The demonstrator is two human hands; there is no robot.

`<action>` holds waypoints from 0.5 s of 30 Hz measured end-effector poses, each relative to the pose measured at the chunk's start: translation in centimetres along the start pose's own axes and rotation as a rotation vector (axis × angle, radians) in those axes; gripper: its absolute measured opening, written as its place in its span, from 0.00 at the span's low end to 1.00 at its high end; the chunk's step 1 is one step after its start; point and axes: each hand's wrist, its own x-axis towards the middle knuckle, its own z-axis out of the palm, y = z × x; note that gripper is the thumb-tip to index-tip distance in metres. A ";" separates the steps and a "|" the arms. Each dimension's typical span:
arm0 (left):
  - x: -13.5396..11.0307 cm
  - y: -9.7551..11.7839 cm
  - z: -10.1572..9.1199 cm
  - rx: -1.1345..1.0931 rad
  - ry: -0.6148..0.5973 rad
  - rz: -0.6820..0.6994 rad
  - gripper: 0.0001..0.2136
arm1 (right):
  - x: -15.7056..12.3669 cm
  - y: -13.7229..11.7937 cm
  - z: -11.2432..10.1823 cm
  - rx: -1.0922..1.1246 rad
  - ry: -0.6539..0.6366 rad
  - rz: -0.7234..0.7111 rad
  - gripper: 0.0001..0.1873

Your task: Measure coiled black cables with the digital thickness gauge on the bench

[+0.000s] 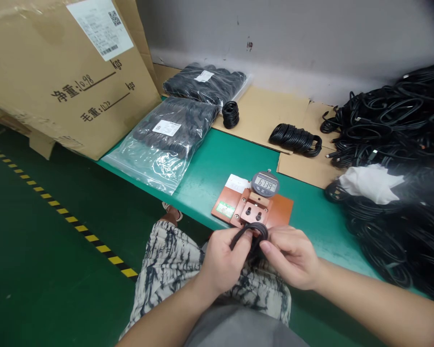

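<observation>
Both of my hands pinch a small coil of black cable (252, 232) just in front of a brown gauge fixture (253, 208) at the near edge of the green bench. My left hand (222, 262) grips the coil's left side with closed fingers. My right hand (292, 255) holds its right side, thumb pressed against it. On top of the fixture sits a round digital indicator (265, 183) whose display shows digits.
A large pile of loose black cables (398, 159) with a white cloth (371, 182) fills the right. Bagged cables (173, 132) and coiled bundles (295, 139) lie behind on cardboard. A big carton (58, 72) stands at the left. The green floor has a yellow-black stripe (75, 226).
</observation>
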 end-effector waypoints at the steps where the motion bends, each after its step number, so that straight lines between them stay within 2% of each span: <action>1: 0.0 0.0 0.0 0.001 0.001 0.000 0.18 | 0.0 0.0 0.0 -0.001 -0.001 0.000 0.18; 8: 0.0 0.0 -0.2 0.005 0.003 0.004 0.18 | 0.1 0.1 0.1 0.007 -0.001 0.013 0.18; 12: -1.2 -0.5 -0.5 0.029 -0.031 -0.025 0.19 | -0.1 0.2 0.3 0.028 -0.002 0.003 0.17; 15: -2.0 -0.5 -0.7 0.029 -0.063 0.017 0.18 | -0.1 0.3 0.3 0.046 -0.012 0.007 0.16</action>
